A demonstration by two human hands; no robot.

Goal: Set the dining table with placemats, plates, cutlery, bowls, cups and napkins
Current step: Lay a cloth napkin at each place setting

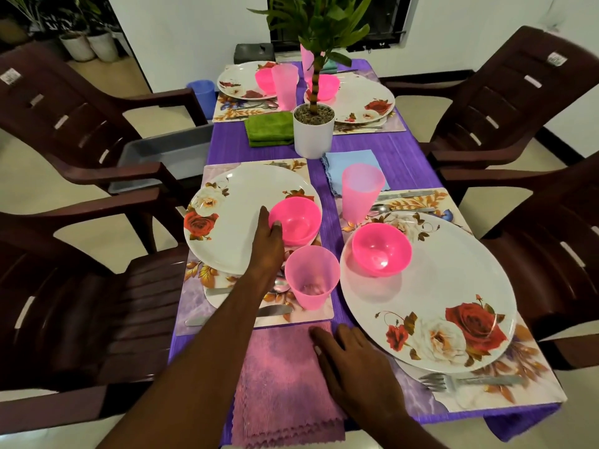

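Observation:
My left hand (267, 241) reaches over the near-left floral plate (227, 222), fingers straight beside a pink bowl (298, 222) and the thumb touching its rim. A pink cup (311, 277) stands just right of my wrist on the floral placemat (197, 306), where a knife (275, 311) and a spoon lie partly under my arm. My right hand (353, 361) rests flat on a folded mauve napkin (278, 380) at the table's near edge. The near-right setting has a plate (447, 280), pink bowl (381, 249), pink cup (361, 192), blue napkin (353, 158) and fork (453, 380).
A potted plant (312, 134) stands mid-table beside a green napkin (269, 129). Two far settings with plates, pink bowls and a cup (285, 85) lie behind it. Brown plastic chairs (81, 124) flank both sides. A grey tub (168, 157) sits on the left chair.

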